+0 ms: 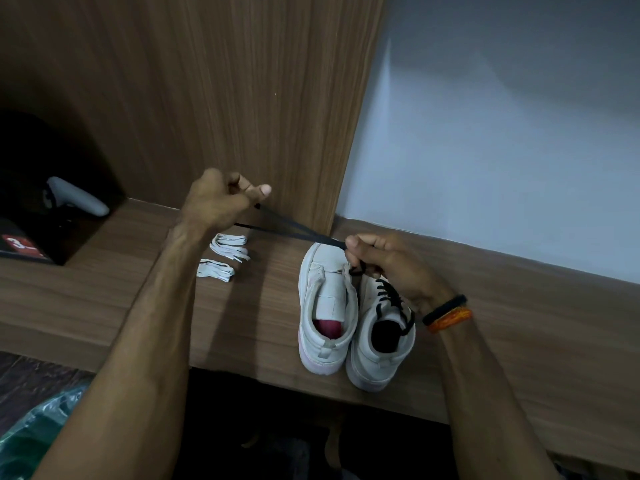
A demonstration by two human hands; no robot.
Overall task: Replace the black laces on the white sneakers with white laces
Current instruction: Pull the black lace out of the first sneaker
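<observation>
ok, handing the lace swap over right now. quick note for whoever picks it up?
Left hand and right hand each pinch the removed black lace, stretched between them.
Left sneaker is unlaced; right sneaker still has its black lace. Both stand side by side on the wooden shelf.
Two white lace bundles lie untouched left of the shoes.
Left: put lace down, unlace right sneaker, lace both white.

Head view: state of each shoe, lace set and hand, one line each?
left sneaker: unlaced, upright on shelf
right sneaker: black-laced
black lace: out of shoe, taut between hands
white laces: two bundles, untouched
left hand: grips the lace
right hand: pinches the lace
</observation>
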